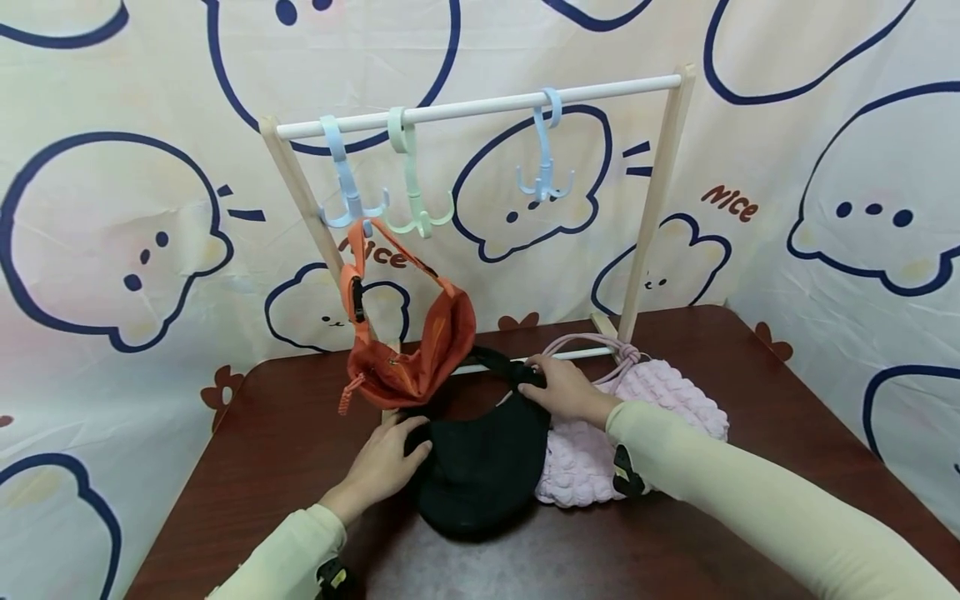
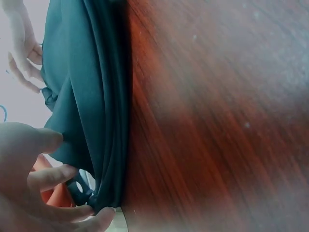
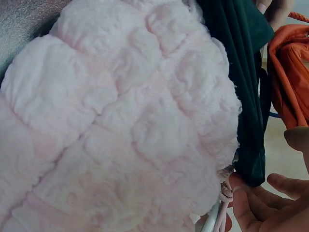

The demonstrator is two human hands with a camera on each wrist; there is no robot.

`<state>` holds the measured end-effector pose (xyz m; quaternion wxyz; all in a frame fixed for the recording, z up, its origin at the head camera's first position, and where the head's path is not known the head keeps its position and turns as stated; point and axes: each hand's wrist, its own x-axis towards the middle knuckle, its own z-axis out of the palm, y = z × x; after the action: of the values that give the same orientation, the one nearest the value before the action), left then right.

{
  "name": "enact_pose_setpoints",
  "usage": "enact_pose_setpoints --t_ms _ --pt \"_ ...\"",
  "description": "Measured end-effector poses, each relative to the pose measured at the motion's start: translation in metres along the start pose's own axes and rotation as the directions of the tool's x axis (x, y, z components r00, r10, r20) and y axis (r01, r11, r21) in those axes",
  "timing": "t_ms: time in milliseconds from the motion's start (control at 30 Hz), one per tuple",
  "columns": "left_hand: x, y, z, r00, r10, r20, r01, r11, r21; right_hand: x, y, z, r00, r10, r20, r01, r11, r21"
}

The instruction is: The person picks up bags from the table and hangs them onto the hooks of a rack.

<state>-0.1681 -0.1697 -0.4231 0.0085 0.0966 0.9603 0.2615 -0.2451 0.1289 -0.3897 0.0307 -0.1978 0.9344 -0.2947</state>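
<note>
A black crescent-shaped shoulder bag [image 1: 480, 467] rests on the table between the two hands. The left hand [image 1: 386, 458] holds its left end, thumb over the front; in the left wrist view that hand's fingertips [image 2: 67, 171] sit at the edge of the dark folded cloth [image 2: 91, 96]. At the bag's upper right end, by the knotted strap, the right hand [image 1: 566, 387] grips it between thumb and fingers. A pink puffy quilted bag [image 1: 667, 392] lies right beside it, partly under the right forearm, and fills much of the right wrist view.
Behind stands a small rack with a white rail [image 1: 480, 107] and wooden posts. Two blue hooks [image 1: 543, 167] and a green hook [image 1: 415, 183] hang from it. An orange bag [image 1: 412, 350] hangs by its strap from the left blue hook. Patterned cloth [image 1: 112, 250] surrounds the brown table [image 1: 262, 458].
</note>
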Motion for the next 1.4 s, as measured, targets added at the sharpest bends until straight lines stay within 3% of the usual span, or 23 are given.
enact_pose_setpoints --t_ms 400,600,933,1100,1400 --pt "0.002 -0.003 -0.001 0.999 -0.038 -0.009 0.037 0.996 -0.083 0.0 -0.002 -0.003 0.998 0.06 0.02 -0.061 0.997 0.054" --pt "0.006 -0.004 -0.001 0.999 -0.049 -0.014 0.048 0.995 -0.086 0.0 0.0 -0.001 0.999 0.014 0.031 -0.014 1.0 0.0" --pt "0.024 -0.006 0.008 0.995 -0.095 -0.034 0.097 0.991 0.094 -0.007 -0.009 0.003 0.998 -0.01 0.059 0.017 0.992 -0.123" --pt "0.029 -0.007 0.01 0.996 -0.077 -0.054 0.085 0.985 0.153 -0.008 -0.01 0.005 0.999 -0.005 0.047 0.012 0.987 -0.16" --pt "0.027 -0.011 0.009 0.997 -0.035 -0.066 0.049 0.973 0.226 -0.008 -0.009 0.008 0.998 -0.048 0.045 0.054 0.989 -0.14"
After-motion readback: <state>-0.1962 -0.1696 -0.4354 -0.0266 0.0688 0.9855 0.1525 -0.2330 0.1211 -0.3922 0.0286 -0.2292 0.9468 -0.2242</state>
